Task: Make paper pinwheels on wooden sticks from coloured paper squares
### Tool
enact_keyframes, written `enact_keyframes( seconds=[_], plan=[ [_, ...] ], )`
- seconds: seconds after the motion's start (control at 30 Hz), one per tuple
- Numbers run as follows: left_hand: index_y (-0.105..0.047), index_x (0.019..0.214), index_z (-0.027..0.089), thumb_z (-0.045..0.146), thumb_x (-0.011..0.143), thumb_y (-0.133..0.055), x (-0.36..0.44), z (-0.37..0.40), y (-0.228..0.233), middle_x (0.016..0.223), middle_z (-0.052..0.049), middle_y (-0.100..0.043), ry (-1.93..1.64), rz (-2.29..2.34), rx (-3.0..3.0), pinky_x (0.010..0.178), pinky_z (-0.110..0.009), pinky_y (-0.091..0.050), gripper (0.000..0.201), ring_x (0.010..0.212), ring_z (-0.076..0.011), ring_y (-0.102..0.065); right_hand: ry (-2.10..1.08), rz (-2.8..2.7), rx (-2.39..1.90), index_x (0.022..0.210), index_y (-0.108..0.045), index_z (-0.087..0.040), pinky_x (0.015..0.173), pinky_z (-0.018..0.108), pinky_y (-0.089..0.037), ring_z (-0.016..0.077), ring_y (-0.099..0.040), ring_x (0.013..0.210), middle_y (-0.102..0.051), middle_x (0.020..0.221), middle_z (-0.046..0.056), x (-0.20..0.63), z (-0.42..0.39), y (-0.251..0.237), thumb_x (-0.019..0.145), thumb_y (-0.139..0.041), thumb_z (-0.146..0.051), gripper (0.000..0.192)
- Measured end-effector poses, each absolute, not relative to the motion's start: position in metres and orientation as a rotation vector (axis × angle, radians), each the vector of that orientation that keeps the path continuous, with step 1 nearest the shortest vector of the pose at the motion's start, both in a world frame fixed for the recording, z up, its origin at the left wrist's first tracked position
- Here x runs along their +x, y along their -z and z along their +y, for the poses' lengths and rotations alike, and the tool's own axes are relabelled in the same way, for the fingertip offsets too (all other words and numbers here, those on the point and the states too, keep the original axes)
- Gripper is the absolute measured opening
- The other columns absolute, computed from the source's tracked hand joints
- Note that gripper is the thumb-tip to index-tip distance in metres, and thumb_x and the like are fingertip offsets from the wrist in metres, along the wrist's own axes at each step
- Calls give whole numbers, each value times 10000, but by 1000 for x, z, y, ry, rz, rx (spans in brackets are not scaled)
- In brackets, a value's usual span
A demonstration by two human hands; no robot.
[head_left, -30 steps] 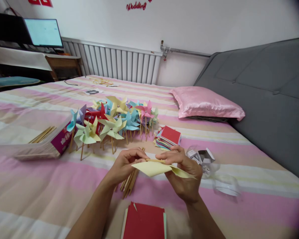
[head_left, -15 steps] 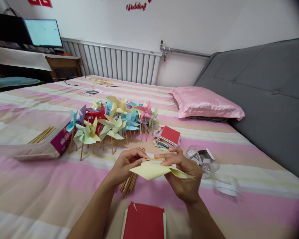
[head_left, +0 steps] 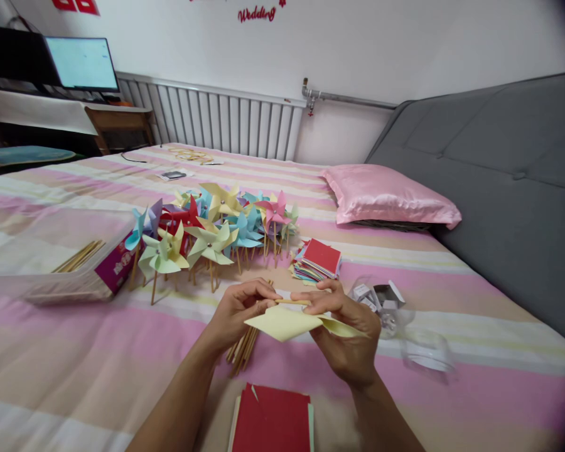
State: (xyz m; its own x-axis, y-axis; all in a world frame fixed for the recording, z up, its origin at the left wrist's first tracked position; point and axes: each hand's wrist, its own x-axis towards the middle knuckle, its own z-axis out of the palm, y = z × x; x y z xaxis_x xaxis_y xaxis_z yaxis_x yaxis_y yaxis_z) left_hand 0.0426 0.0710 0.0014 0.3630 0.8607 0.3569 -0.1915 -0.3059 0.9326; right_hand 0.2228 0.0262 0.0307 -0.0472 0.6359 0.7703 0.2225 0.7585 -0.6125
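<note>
Head view of a striped bed (head_left: 51,351) used as a work surface. The left hand (head_left: 238,311) and right hand (head_left: 346,333) meet above the bedcover, each with its grip closed in a pinch on the same piece: a pale yellow paper pinwheel (head_left: 287,322) and the thin wooden stick (head_left: 292,302) lying across its top. The two pinches oppose each other along the stick, which steadies it against the folded paper; whether a pin already joins them cannot be told, as the fingers cover the centre. Just below the hands lies a loose bundle of sticks (head_left: 242,348), within reach of the left hand. Nearer the camera sits a stack of red paper squares (head_left: 273,417). Behind the hands, finished pinwheels (head_left: 207,232) in several colours stand clustered together, with a second stack of coloured squares (head_left: 317,260) at their right. A box holding more sticks (head_left: 75,270) lies to the left. Small clear containers (head_left: 390,307) rest beside the right hand. A pink pillow (head_left: 386,198) lies farther back.
</note>
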Motion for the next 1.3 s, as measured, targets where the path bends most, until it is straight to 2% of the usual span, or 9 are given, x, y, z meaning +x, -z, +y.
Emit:
enact_keyframes(
  seconds=[0.2, 0.6, 0.83, 1.3],
  plan=[
    [-710, 752, 155, 279, 730, -667, 43, 69, -6, 711, -55, -590, -1224, 681, 1548, 618, -262, -390, 133, 681, -151, -527, -381, -1612, -710, 771, -585, -254, 859, 440, -416, 235, -690, 740, -695, 654, -14, 223, 27, -30, 728, -632, -174, 102],
    [-727, 725, 159, 269, 699, -698, 45, 68, -13, 681, -70, -632, -1305, 654, 1569, 615, -268, -404, 117, 665, -160, -555, -413, -1619, -689, 790, -587, -244, 877, 437, -399, 239, -685, 822, -734, 844, 28, 223, 27, -30, 734, -632, -150, 119],
    [-734, 731, 171, 269, 697, -699, 47, 67, -12, 675, -68, -637, -1356, 643, 1585, 613, -268, -409, 110, 658, -161, -559, -415, -1601, -689, 792, -580, -238, 868, 430, -399, 238, -681, 843, -733, 883, 37, 224, 27, -30, 742, -621, -146, 113],
    [-739, 717, 187, 261, 698, -696, 51, 63, -16, 663, -62, -643, -1352, 586, 1570, 579, -243, -403, 88, 631, -149, -561, -424, -1548, -658, 810, -571, -232, 856, 393, -399, 220, -685, 824, -735, 793, 14, 222, 28, -30, 741, -624, -109, 150]
  ],
)
